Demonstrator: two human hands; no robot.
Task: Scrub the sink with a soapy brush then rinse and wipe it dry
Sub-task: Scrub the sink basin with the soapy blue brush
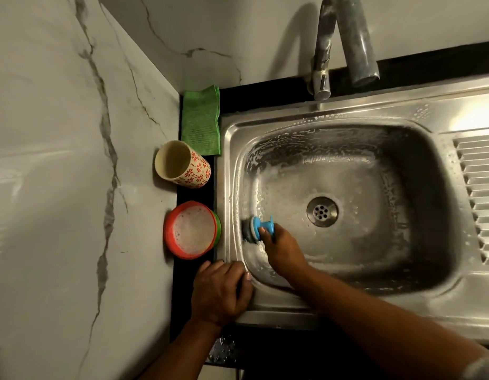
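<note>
The steel sink (419, 303) is streaked with soap foam along its back and left walls, with a round drain (322, 211) in its floor. My right hand (281, 250) reaches into the basin and grips the blue handle of a scrub brush (255, 229), whose dark scouring pad presses against the lower left wall. My left hand (220, 290) rests on the sink's front left corner, fingers curled over the rim. A red bowl (191, 229) of foamy soap water sits on the black counter left of the sink. A folded green cloth (201, 120) lies at the back left corner.
A patterned cup (181, 164) stands between the cloth and the bowl. The tap (345, 45) hangs over the sink's back edge, with no water running. A ribbed draining board (476, 193) lies to the right. Marble walls close the left and back sides.
</note>
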